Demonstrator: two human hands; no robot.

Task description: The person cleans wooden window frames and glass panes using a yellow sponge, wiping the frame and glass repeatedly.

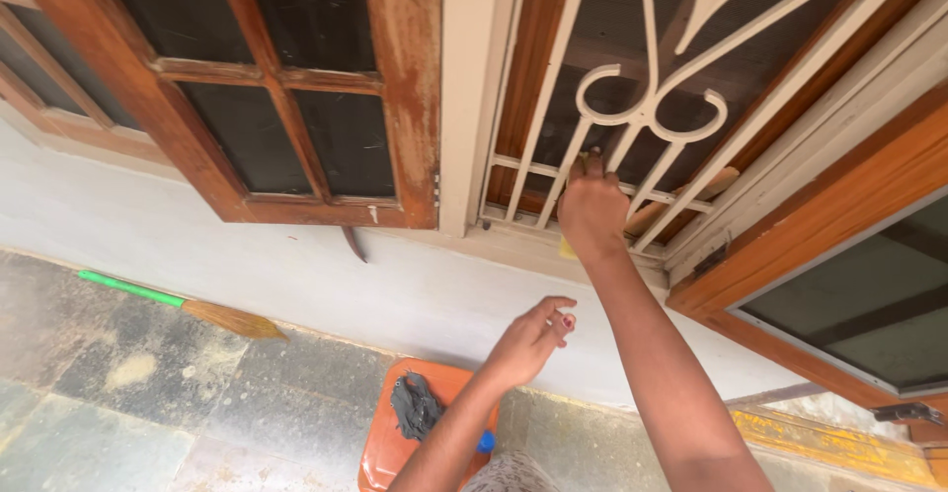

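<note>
Pressing a yellow cloth (569, 247) against the cream metal window grille (647, 107), right hand (591, 207) closed around it at the bottom rail, just above the sill. Likely risking scraped knuckles between the narrow bars and curled scrollwork, or the cloth slipping down. Flanking it, worn wooden shutters (296, 97) with dark panes. Hovering loosely open, holding nothing, left hand (528, 339) above an orange plastic stool (380, 443).

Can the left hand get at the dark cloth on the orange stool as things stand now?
Probably yes. The left hand hangs free just above and to the right of the orange stool, and nothing lies between it and the dark cloth. The right hand is up at the window grille.
</note>
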